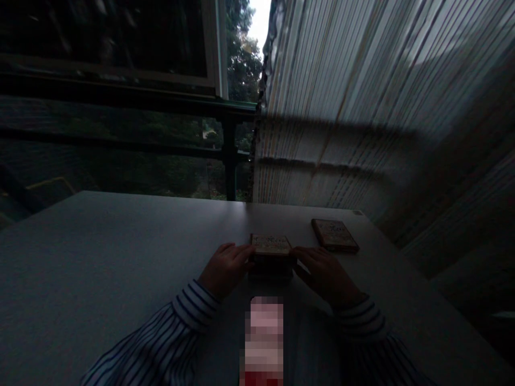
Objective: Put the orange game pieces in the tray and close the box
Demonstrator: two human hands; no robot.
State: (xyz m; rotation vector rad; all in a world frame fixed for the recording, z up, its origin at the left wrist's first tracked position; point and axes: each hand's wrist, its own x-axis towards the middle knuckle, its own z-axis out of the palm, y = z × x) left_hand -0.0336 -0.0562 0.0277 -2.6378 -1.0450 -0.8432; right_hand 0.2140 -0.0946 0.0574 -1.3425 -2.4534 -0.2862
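A small box-like block with a pale, patterned top (271, 244) and a dark front side stands on the white table before me. At its left end is my left hand (228, 267), fingers closed against the edge. My right hand (322, 272) presses the opposite end, its fingertips at the top right corner. Both hands hold the block between them. Dim light hides whether it is one box or several flat pieces stacked. Beyond my right hand lies a flat, thin box (335, 235) with a similar patterned top and reddish-brown edges.
The white table (120, 257) reaches to a railing (229, 150) and a window opening at the back. A striped curtain (322, 96) hangs along the back right. At the bottom centre a pixelated patch (263, 338) covers something.
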